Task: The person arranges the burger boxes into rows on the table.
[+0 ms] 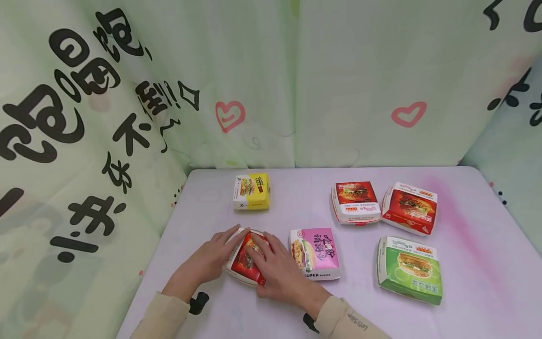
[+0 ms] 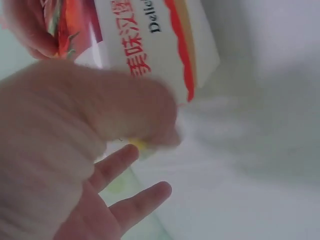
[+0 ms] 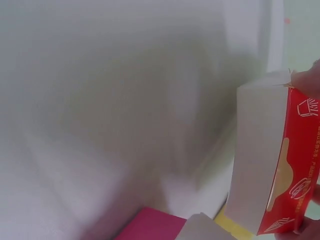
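Red box point(image 1: 242, 263) on desk point(image 1: 478, 301), just left of pink box point(image 1: 323, 252), under both hands. Right hand point(image 1: 284, 278) looks to be grasping it from above; left hand point(image 1: 206, 260) touches its left side, fingers extended, not clenched. Step seems to be steadying or squaring it; next move probably calls for a firmer two-sided hold. Yellow box point(image 1: 259, 193), green box point(image 1: 410, 270), pink too, look closed; contents hidden.

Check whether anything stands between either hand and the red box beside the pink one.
Nothing visible does: the right hand is on the red box, and the left hand is at its left side. The pink box lies to the right, not between.
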{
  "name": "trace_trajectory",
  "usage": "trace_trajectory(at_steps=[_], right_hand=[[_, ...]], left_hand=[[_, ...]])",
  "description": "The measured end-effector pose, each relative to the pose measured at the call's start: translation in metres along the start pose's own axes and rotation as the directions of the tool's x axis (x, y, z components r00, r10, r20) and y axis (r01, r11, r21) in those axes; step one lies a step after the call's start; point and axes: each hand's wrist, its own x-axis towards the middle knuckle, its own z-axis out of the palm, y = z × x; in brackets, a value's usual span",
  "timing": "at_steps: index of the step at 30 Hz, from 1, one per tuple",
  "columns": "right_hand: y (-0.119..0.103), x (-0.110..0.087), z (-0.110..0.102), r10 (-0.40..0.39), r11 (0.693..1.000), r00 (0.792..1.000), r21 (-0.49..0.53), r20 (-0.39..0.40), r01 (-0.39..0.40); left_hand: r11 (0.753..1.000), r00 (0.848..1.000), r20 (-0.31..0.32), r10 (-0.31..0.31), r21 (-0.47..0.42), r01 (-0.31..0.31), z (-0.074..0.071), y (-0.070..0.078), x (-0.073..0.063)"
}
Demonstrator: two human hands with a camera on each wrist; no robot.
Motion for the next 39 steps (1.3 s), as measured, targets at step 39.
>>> trace_trajectory(at_steps=[39], right_hand=[[0.004,-0.002,-0.008,0.179,0.971,0.981,0.175,-0.073,-0.164]], left_hand=[[0.982,0.911,-0.367,-0.188,-0.048,0.184,0.01,0.023,-0.005]])
